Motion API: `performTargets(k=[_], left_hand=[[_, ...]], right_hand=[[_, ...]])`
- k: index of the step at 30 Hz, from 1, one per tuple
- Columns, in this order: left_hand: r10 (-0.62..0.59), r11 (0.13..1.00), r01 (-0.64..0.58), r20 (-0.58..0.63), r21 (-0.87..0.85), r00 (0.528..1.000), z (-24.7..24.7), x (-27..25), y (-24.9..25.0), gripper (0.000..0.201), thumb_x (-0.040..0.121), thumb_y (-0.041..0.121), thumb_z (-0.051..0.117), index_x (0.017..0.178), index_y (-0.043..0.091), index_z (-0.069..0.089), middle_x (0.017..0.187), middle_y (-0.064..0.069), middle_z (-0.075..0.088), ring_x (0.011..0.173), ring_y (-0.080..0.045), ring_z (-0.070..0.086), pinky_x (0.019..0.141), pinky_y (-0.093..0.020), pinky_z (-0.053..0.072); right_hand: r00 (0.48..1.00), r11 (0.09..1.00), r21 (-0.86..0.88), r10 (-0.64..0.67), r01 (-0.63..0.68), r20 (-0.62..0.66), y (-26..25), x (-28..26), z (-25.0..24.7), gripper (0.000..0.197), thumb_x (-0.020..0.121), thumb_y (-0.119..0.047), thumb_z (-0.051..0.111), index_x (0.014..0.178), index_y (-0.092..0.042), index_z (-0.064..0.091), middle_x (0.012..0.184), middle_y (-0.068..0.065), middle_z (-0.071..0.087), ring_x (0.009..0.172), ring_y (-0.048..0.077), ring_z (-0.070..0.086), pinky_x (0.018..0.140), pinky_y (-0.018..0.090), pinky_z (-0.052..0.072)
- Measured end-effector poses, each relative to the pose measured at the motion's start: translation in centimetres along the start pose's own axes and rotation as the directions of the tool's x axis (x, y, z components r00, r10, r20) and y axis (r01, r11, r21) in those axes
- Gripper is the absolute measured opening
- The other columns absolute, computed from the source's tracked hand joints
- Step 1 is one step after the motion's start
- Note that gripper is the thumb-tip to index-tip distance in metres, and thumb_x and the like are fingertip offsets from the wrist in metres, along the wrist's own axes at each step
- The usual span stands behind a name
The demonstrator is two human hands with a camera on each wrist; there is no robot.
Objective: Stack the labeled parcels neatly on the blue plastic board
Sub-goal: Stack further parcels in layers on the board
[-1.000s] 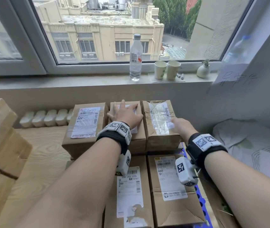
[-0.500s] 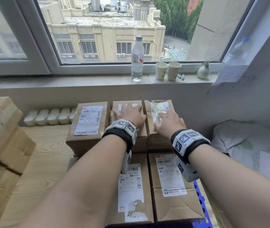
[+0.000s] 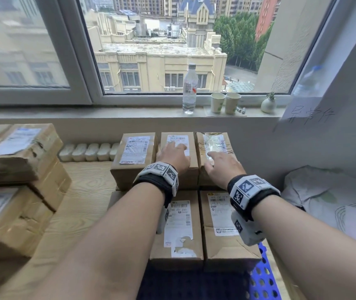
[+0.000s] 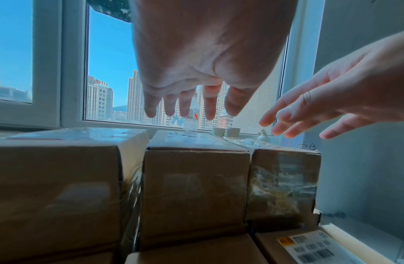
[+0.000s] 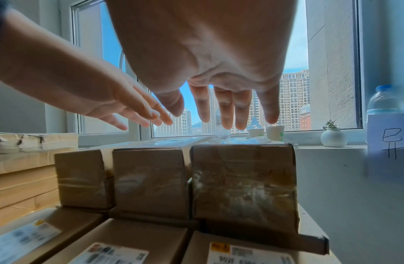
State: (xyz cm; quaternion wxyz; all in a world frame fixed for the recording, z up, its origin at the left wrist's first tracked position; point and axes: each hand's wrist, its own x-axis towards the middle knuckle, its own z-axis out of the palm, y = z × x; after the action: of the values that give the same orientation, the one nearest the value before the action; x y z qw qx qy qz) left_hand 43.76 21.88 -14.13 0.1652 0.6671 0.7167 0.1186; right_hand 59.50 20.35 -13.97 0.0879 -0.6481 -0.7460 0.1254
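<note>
While both palms faced down, left hand (image 3: 173,156) hovered over middle parcel (image 3: 179,148), fingers straight, slightly spread | right hand (image 3: 223,167) over taped parcel (image 3: 214,144), fingers spread, nothing held | parcels sat in top row on lower boxes (image 3: 227,230) | blue board (image 3: 263,278) beneath the stack, near right

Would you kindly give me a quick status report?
Left hand open over middle parcel; right hand open over taped parcel. Nothing in the way.
</note>
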Motion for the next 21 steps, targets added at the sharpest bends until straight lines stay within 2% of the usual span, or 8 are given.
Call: performTargets(k=[5, 11, 13, 17, 21], left_hand=[[-0.009, 1.000, 0.008, -0.021, -0.011, 1.000, 0.2, -4.7, -1.0, 0.048, 0.098, 0.026, 0.044, 0.146, 0.023, 0.040, 0.154, -0.006, 0.034, 0.144, -0.026, 0.027, 0.118, -0.046, 0.024], [-0.054, 0.997, 0.051, -0.053, -0.059, 0.997, 0.7, -10.0, -3.4, 0.048, 0.096, 0.025, 0.048, 0.143, 0.018, 0.042, 0.147, -0.007, 0.043, 0.137, -0.024, 0.039, 0.114, -0.042, 0.032], [-0.074, 0.995, 0.069, -0.053, -0.078, 0.996, 0.1, -11.1, -4.3, 0.050, 0.096, 0.025, 0.048, 0.145, 0.019, 0.041, 0.149, -0.006, 0.041, 0.138, -0.024, 0.039, 0.115, -0.042, 0.031], [-0.070, 0.997, 0.065, -0.099, -0.050, 0.993, -1.4, -12.7, -6.4, 0.046, 0.095, 0.022, 0.047, 0.140, 0.015, 0.046, 0.142, -0.007, 0.049, 0.133, -0.024, 0.043, 0.112, -0.042, 0.035], [-0.110, 0.994, 0.109, -0.113, -0.014, 0.988, -2.9, -14.4, -9.5, 0.047, 0.097, 0.024, 0.046, 0.143, 0.016, 0.043, 0.147, -0.007, 0.044, 0.135, -0.024, 0.041, 0.112, -0.043, 0.035]], right_hand=[[1.000, 1.000, 0.010, -0.008, 0.007, 0.017, -1.3, -4.3, 1.0, 0.043, 0.097, -0.038, 0.041, 0.135, -0.020, 0.050, 0.133, 0.009, 0.055, 0.122, 0.029, 0.051, 0.102, 0.045, 0.042], [0.997, 0.998, 0.024, -0.063, 0.062, 0.054, -3.7, -8.4, 3.2, 0.046, 0.099, -0.040, 0.039, 0.140, -0.022, 0.047, 0.136, 0.007, 0.052, 0.125, 0.027, 0.048, 0.104, 0.046, 0.040], [0.995, 0.996, 0.021, -0.091, 0.090, 0.049, -4.6, -9.1, 3.3, 0.045, 0.099, -0.040, 0.038, 0.140, -0.023, 0.047, 0.136, 0.006, 0.052, 0.125, 0.026, 0.048, 0.104, 0.045, 0.040], [0.990, 0.989, 0.048, -0.141, 0.139, 0.023, -7.3, -9.8, 3.0, 0.044, 0.100, -0.039, 0.039, 0.139, -0.022, 0.048, 0.136, 0.005, 0.053, 0.125, 0.025, 0.049, 0.104, 0.045, 0.040], [0.981, 0.981, 0.034, -0.193, 0.192, 0.020, -11.1, -10.5, 3.5, 0.041, 0.099, -0.038, 0.039, 0.134, -0.021, 0.053, 0.132, 0.006, 0.056, 0.122, 0.026, 0.051, 0.102, 0.046, 0.042]])
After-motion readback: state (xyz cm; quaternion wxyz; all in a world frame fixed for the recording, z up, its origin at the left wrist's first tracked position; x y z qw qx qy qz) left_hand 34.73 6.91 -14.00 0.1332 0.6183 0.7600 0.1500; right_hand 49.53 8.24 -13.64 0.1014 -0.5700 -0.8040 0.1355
